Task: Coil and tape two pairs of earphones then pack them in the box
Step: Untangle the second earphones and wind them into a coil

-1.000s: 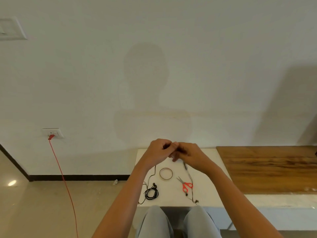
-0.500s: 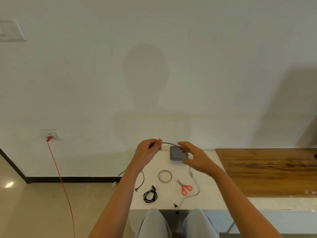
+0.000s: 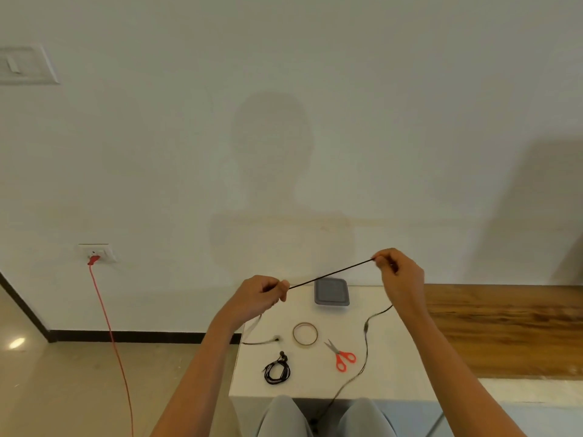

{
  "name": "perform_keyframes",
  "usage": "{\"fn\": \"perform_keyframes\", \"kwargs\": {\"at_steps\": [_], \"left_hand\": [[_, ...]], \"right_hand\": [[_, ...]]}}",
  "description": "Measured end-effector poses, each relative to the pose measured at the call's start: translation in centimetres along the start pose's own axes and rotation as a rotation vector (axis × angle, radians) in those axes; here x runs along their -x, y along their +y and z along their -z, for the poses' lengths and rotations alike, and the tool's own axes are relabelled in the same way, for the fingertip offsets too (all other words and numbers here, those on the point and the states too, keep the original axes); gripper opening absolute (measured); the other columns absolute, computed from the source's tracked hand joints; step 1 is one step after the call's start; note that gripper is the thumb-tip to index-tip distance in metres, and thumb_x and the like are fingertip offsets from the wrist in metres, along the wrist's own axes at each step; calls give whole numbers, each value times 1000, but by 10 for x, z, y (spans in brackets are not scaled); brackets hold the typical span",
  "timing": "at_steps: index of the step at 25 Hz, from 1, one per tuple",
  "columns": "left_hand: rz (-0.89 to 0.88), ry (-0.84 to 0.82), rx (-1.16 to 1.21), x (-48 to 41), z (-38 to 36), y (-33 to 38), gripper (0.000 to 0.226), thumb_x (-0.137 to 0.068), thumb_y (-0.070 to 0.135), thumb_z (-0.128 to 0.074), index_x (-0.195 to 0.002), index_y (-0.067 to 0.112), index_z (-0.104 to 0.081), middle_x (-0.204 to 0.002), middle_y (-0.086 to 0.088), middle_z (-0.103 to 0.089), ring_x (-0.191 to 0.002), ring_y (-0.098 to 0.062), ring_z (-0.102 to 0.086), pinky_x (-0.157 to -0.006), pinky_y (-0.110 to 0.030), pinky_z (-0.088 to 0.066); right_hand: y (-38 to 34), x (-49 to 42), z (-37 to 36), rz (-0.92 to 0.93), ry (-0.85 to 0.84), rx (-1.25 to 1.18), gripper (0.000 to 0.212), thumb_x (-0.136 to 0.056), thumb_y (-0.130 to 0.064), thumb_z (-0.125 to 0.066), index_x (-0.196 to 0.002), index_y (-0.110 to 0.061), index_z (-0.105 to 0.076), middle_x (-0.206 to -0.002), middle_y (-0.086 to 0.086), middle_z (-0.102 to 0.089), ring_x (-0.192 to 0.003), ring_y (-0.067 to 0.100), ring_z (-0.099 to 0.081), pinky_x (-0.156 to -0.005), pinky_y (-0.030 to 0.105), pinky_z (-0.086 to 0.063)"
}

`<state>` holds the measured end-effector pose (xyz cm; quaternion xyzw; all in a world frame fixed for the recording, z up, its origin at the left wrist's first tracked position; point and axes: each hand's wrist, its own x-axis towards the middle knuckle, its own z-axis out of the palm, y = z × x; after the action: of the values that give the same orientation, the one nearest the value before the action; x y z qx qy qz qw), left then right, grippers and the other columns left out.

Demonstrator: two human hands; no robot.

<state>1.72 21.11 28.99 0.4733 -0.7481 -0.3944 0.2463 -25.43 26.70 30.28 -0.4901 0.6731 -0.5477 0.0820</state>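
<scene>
My left hand (image 3: pixel 260 295) and my right hand (image 3: pixel 398 275) each pinch the black earphone cable (image 3: pixel 331 274), which is pulled taut between them above the white table (image 3: pixel 391 373). From my right hand the cable hangs down, crosses the table and drops over the front edge between my knees. Its other end trails below my left hand to the table's left edge. A second black pair of earphones (image 3: pixel 277 372) lies coiled on the table near the front. The grey box (image 3: pixel 332 292) sits shut at the back. The tape roll (image 3: pixel 304 334) lies flat in the middle.
Red-handled scissors (image 3: pixel 342 357) lie to the right of the tape roll. A wooden surface (image 3: pixel 504 329) adjoins the table on the right. A red cord (image 3: pixel 110 335) runs from a wall socket (image 3: pixel 96 253) down to the floor at left.
My hands were together, then moved apart. The right hand has risen up and to the right, stretching the cable straight. The grey box has come into sight behind them.
</scene>
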Motion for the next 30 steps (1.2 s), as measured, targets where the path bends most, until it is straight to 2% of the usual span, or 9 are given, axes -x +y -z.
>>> {"fn": "perform_keyframes", "kwargs": {"at_steps": [3, 6, 10, 14, 19, 22, 24, 27, 30], "left_hand": [[17, 26, 26, 0, 5, 2, 42, -93, 50, -50, -63, 23, -62, -58, 1, -44, -55, -12, -38, -58, -25, -35], [10, -26, 144, -1, -6, 23, 40, -96, 42, -50, -65, 19, -60, -56, 5, -47, -52, -10, -40, -56, -23, -36], [-43, -48, 240, -4, -25, 47, 42, -97, 40, -49, -62, 18, -58, -54, 4, -49, -49, -9, -42, -52, -20, -37], [-25, -95, 179, 1, -22, 40, 41, -96, 41, -50, -66, 17, -63, -54, 7, -52, -46, -6, -44, -48, -15, -36], [18, -77, 229, 11, -10, 14, 41, -96, 42, -50, -65, 16, -60, -54, 8, -47, -49, -7, -41, -53, -16, -37], [25, -47, 318, 10, -17, 19, 40, -98, 36, -47, -65, 15, -55, -53, 9, -42, -50, -7, -36, -52, -17, -34], [21, -58, 332, 6, -25, 29, 40, -98, 34, -47, -65, 15, -56, -52, 9, -42, -49, -7, -35, -50, -17, -32], [23, -85, 350, 1, -35, 41, 41, -99, 38, -46, -67, 15, -58, -54, 7, -43, -47, -5, -35, -49, -17, -32], [63, -130, 388, 5, -32, 39, 42, -100, 40, -42, -67, 17, -56, -55, 7, -43, -46, -5, -33, -48, -16, -30]], "right_hand": [[11, -4, -5, -107, 82, 67, 16, -94, -5, -47, -97, -7, -62, -93, 12, -66, -72, 15, -56, -63, 20, -42], [-3, 8, -19, -23, -337, 106, 35, -88, -1, -50, -121, -11, -54, -118, 1, -60, -106, 15, -56, -81, 13, -40], [-35, 40, -37, 115, -807, -95, 15, -92, -12, -55, -104, -19, -62, -94, -12, -68, -87, -4, -63, -74, 10, -47], [-30, 32, -29, -9, -572, -291, 23, -97, -6, -46, -84, -4, -65, -63, 5, -63, -56, 18, -60, -59, 29, -54], [0, -2, 1, -377, -27, -404, 24, -95, -5, -42, -83, -8, -63, -75, 13, -63, -61, 19, -58, -60, 28, -57], [8, 3, -4, -249, -428, 173, 30, -92, -11, -51, -122, -11, -55, -127, 12, -57, -111, 23, -57, -96, 33, -44], [-4, 23, -20, -13, -683, 168, 57, -89, -17, -61, -141, -15, -37, -141, -3, -42, -130, 14, -41, -105, 26, -33], [-26, 43, -36, 33, -811, -252, 33, -90, -16, -63, -122, -15, -56, -114, -4, -66, -106, 8, -63, -93, 22, -49], [-25, 32, -34, -7, -581, -317, 5, -89, -6, -61, -90, -6, -66, -77, 6, -70, -64, 17, -66, -67, 28, -55]]}}
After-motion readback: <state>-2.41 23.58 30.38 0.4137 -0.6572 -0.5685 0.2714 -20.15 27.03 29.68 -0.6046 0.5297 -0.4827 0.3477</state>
